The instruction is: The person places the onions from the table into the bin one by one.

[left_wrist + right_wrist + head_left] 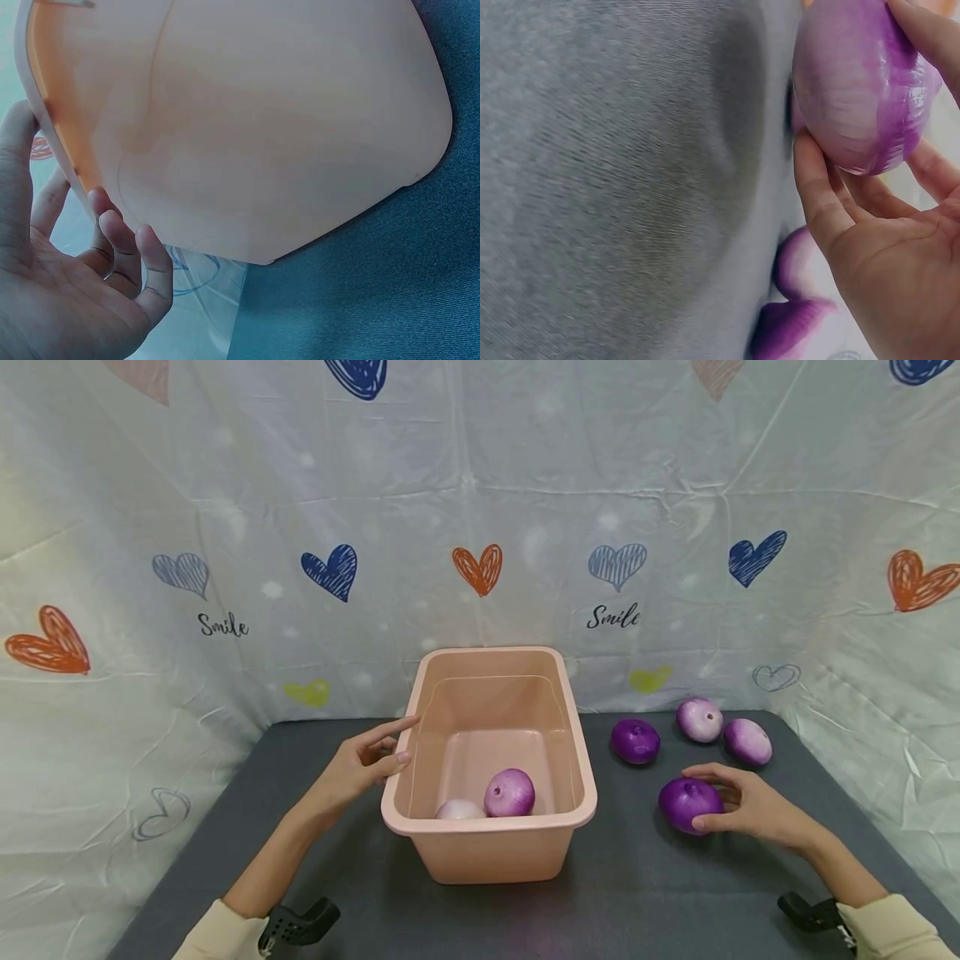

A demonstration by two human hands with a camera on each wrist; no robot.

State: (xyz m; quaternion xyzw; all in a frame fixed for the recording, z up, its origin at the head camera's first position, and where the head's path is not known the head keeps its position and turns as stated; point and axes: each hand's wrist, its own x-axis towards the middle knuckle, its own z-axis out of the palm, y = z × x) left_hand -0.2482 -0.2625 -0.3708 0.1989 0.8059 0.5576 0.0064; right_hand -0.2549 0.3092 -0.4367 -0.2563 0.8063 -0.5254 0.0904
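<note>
My right hand point(750, 803) grips a purple onion point(688, 804), thumb on its near side and fingers behind. Close up in the right wrist view, this onion point(862, 90) shows a pale, glossy side between thumb and fingers. Whether it touches the table cannot be told. At the left side of a peach plastic bin point(495, 853), my left hand point(352, 770) holds the rim with thumb and fingers. The left wrist view shows curled fingers point(154, 259) against the bin's outer wall point(285, 142). Inside the bin lie a pink-purple onion point(510, 793) and a paler onion point(461, 810), partly hidden by the front rim.
Beyond my right hand, a dark purple onion point(635, 742) and two paler onions, one farther back point(700, 720) and one to the right point(747, 742), lie on the dark grey table cloth point(637, 893). A white curtain point(540, 510) with printed hearts hangs behind.
</note>
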